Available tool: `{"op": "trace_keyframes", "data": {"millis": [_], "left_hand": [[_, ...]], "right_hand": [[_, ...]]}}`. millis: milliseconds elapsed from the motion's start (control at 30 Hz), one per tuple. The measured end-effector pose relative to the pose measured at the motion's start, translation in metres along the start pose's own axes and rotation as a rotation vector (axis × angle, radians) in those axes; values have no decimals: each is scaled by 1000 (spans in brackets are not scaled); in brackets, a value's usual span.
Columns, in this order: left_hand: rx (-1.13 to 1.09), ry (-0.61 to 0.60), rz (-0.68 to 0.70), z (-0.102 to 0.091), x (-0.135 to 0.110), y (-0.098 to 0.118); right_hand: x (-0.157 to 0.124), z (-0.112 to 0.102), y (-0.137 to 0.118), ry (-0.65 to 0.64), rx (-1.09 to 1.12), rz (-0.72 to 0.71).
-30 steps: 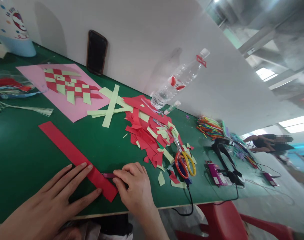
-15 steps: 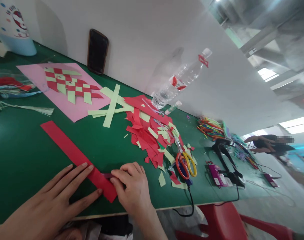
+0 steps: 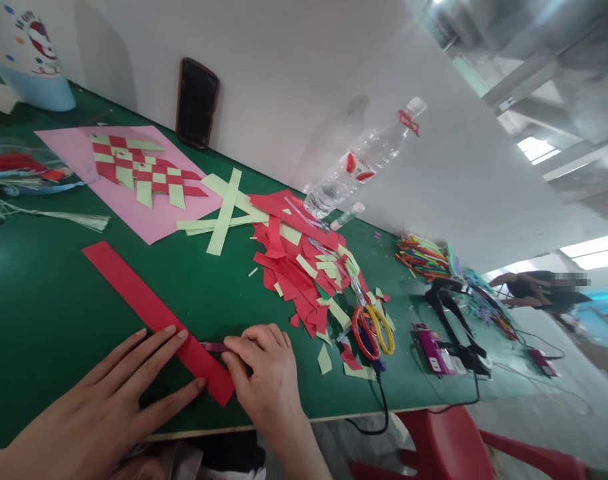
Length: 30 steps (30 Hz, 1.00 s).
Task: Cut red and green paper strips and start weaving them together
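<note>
A long red paper strip (image 3: pixel 134 293) lies slantwise on the green table (image 3: pixel 44 313). My left hand (image 3: pixel 109 407) rests flat on its near end, fingers spread. My right hand (image 3: pixel 267 377) sits just right of the strip's near end, fingers curled round a small purple tool (image 3: pixel 214 347) whose tip touches the strip's edge.
A heap of red and pale green paper scraps (image 3: pixel 304 267) and scissors (image 3: pixel 371 330) lie to the right. A pink sheet with a woven pattern (image 3: pixel 134 177), a phone (image 3: pixel 198 103), a plastic bottle (image 3: pixel 359 163), coloured sticks (image 3: pixel 419 257) and a glue gun (image 3: pixel 451 307) stand further off. Another person's arm (image 3: pixel 529 287) shows far right.
My right hand has crept slightly left along the strip's edge with the purple tool. The left hand has stayed flat on the strip.
</note>
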<state>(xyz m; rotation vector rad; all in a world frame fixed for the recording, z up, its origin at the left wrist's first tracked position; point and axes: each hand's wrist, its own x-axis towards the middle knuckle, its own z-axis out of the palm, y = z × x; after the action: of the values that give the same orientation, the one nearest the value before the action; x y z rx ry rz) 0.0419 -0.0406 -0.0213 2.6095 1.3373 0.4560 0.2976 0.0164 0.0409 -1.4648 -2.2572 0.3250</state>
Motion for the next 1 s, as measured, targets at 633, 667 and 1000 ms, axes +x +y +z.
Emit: {"op": "trace_keyframes", "data": {"millis": [633, 667, 1000], "left_hand": [[187, 212, 62, -9, 23, -6], [185, 185, 62, -14, 27, -6], [40, 25, -90, -37, 61, -4]], "right_hand": [[-6, -11, 28, 278, -72, 27], [-9, -12, 22, 276, -46, 9], [-33, 1, -13, 123, 172, -77]]}}
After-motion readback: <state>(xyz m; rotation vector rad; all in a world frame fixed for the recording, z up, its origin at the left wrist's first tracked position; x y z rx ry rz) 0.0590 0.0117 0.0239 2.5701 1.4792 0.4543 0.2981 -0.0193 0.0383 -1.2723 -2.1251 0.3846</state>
